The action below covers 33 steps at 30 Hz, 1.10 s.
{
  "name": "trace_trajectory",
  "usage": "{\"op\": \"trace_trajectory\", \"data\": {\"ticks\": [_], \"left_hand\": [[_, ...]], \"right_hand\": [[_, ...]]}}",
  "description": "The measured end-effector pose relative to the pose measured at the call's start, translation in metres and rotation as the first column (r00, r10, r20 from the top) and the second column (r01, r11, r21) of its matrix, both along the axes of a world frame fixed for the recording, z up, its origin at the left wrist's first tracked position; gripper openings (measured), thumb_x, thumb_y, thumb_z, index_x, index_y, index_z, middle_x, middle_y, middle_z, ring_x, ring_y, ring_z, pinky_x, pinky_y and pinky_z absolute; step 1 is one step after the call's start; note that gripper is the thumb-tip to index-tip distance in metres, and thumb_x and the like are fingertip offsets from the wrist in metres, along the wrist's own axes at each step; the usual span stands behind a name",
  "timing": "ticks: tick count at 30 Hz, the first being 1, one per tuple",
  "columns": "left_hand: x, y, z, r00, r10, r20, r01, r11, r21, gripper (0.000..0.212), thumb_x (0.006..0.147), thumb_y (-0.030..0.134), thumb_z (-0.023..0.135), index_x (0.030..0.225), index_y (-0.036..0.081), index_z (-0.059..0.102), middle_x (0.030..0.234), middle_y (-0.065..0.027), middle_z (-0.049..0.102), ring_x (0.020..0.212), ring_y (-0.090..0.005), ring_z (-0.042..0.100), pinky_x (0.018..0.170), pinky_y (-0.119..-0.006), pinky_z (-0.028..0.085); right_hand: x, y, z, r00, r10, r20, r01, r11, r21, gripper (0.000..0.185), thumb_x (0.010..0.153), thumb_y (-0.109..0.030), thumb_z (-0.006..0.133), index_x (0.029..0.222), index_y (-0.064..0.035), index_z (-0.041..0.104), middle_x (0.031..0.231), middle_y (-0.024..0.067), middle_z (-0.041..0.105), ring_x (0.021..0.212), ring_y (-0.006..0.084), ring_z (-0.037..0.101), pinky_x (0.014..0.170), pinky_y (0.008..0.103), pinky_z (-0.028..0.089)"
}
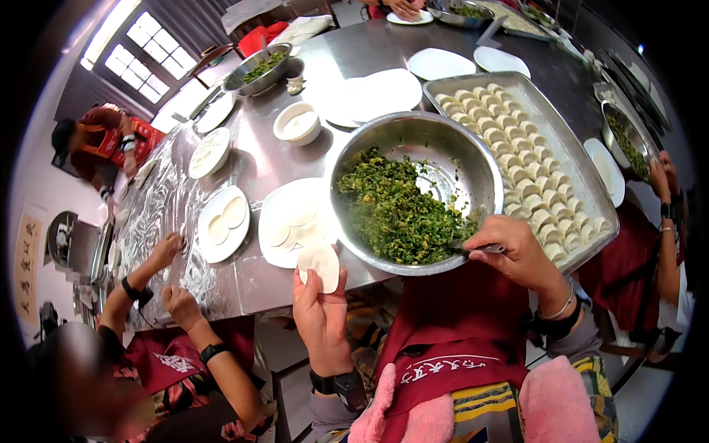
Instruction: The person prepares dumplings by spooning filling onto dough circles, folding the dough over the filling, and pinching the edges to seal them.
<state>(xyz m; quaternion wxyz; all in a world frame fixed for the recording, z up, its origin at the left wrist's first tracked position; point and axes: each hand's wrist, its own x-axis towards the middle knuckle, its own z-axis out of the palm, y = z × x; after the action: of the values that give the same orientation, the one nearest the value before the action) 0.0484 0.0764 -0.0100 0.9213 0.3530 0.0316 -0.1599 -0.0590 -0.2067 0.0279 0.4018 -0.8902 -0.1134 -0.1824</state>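
Observation:
A round dough wrapper lies flat in my left hand, its edge pinched under the thumb. My right hand grips the handle of a metal spoon, whose bowl end is hidden in chopped green filling. That filling heaps on the left side of a large steel mixing bowl. Left of the bowl, a white plate carries several more wrappers. To the right, several rows of folded dumplings sit on a metal tray.
The steel table is floury at left, where a co-worker's hands are. A plate with two wrappers and two white bowls of flour stand nearby. White plates lie behind the mixing bowl. Another person holds a bowl at right.

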Motion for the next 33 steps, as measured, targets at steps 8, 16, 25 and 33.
{"op": "trace_trajectory", "data": {"ticks": [8,16,25,33], "left_hand": [[0.014,0.006,-0.008,0.994,0.096,-0.059,-0.103,0.987,-0.127,0.043,0.094,0.009,0.043,0.135,0.0,0.033,0.137,-0.0123,0.042,0.125,-0.0275,0.042,0.106,-0.047,0.034],[0.018,-0.006,-0.011,0.996,0.006,-0.087,-0.02,0.987,-0.162,0.044,0.096,0.019,0.043,0.136,0.005,0.032,0.139,-0.0109,0.041,0.127,-0.0273,0.04,0.105,-0.05,0.034],[0.013,0.007,-0.007,0.997,-0.008,-0.081,-0.004,0.989,-0.145,0.043,0.098,0.024,0.04,0.137,0.006,0.033,0.137,-0.0134,0.043,0.125,-0.03,0.044,0.092,-0.044,0.047],[0.009,0.013,-0.025,0.999,-0.027,-0.033,0.027,0.999,-0.025,0.043,0.097,0.019,0.042,0.135,0.002,0.033,0.132,-0.0165,0.046,0.119,-0.0318,0.049,0.089,-0.044,0.05]], "right_hand": [[0.007,-0.028,0.045,0.966,-0.21,-0.154,0.253,0.896,0.365,0.007,0.084,-0.005,0.058,0.088,-0.0008,0.061,0.067,0.0055,0.061,0.061,0.0062,0.056,0.055,0.0236,0.043],[0.056,-0.03,-0.016,0.913,-0.387,-0.13,0.4,0.911,0.099,0.015,0.085,-0.012,0.055,0.094,-0.0018,0.061,0.079,0.0171,0.064,0.068,0.031,0.062,0.062,0.0359,0.047],[0.052,-0.047,-0.005,0.917,-0.275,-0.29,0.394,0.739,0.546,0.016,0.091,-0.013,0.054,0.094,-0.0034,0.066,0.064,-0.0011,0.056,0.056,0.0027,0.05,0.049,0.015,0.04],[0.047,-0.063,-0.021,0.861,-0.496,-0.116,0.508,0.823,0.253,0.02,0.09,-0.017,0.055,0.091,-0.0006,0.067,0.064,0.0008,0.059,0.052,0.0051,0.051,0.048,0.0201,0.041]]}}
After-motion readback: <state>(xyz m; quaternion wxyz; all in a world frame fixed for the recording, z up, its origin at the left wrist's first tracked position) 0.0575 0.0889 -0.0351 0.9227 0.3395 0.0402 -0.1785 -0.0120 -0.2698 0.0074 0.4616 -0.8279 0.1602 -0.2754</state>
